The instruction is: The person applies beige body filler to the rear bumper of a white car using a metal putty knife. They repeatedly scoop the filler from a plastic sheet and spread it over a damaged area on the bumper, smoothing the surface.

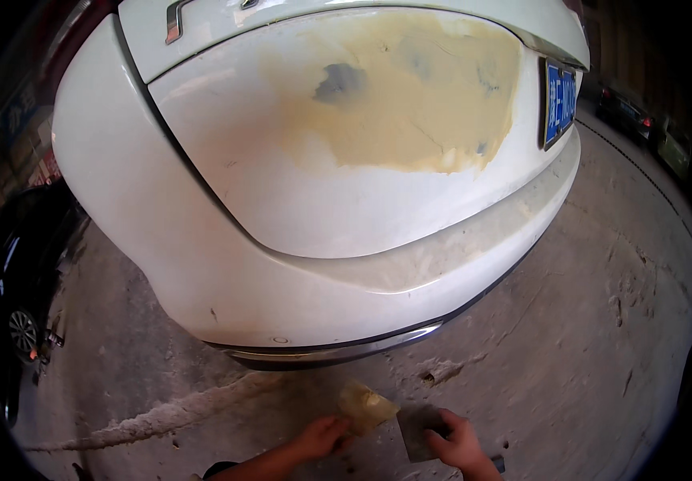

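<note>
Near the lower edge, my left hand is closed on the edge of a flat plate smeared with yellow filler. Beside it, my right hand grips a dark, flat putty spreader, thumb across its face. The spreader's left corner comes up close to the filler plate; whether they touch I cannot tell. Beyond both hands stands the rear of a white car. A wide patch of tan filler covers much of its trunk lid, with bare grey spots showing through.
The bumper with a chrome strip curves just ahead of my hands. A blue license plate sits at the right of the lid. Underfoot is a cracked concrete floor. A black car stands at left; more cars are far right.
</note>
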The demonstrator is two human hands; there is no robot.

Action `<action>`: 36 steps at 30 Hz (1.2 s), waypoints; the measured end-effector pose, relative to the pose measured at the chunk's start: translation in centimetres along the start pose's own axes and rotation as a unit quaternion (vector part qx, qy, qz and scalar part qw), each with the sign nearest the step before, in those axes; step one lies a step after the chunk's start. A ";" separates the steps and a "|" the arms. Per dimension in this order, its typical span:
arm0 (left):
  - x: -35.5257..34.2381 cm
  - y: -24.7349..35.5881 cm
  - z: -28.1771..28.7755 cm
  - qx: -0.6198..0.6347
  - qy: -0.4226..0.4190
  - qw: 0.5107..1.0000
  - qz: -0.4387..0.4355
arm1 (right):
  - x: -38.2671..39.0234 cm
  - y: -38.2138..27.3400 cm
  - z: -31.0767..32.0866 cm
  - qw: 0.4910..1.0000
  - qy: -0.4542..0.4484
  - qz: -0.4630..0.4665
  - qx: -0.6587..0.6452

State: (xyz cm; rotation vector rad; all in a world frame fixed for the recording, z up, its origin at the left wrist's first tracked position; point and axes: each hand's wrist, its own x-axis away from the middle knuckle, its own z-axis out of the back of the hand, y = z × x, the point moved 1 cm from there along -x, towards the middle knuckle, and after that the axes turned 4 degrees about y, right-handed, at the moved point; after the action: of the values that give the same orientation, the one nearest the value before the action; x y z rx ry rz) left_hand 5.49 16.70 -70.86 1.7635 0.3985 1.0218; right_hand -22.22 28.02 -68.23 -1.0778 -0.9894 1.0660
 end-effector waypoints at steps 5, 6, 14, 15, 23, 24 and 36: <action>-0.2 0.0 -0.2 -0.018 -0.019 1.000 0.013 | 0.3 -3.8 0.5 0.953 0.173 -0.039 -0.246; 0.0 0.4 -0.6 -0.031 -0.028 0.999 0.020 | 0.5 -3.9 0.6 0.944 0.190 -0.004 -0.269; 0.8 2.6 -2.6 -0.115 -0.043 0.991 -0.055 | 1.5 -13.0 1.1 0.885 0.343 0.310 0.058; 0.8 2.9 -2.9 -0.124 -0.048 0.989 -0.067 | 0.7 -15.2 1.4 0.852 0.325 0.399 0.097; 0.9 3.1 -3.8 -0.066 -0.090 0.992 -0.065 | -6.4 -27.0 -2.4 0.620 0.379 0.570 0.383; 0.9 3.1 -4.2 -0.044 -0.110 0.991 -0.061 | -7.1 -27.9 -2.8 0.606 0.396 0.570 0.388; 2.1 2.9 -3.4 -0.031 -0.119 0.991 -0.055 | -11.2 -31.6 -5.0 0.563 0.465 0.557 0.394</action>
State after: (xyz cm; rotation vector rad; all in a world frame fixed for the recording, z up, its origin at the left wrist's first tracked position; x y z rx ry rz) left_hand 3.55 18.91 -66.93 1.7632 0.3056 0.7287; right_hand -14.32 11.97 -39.41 -1.1627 1.1952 1.3610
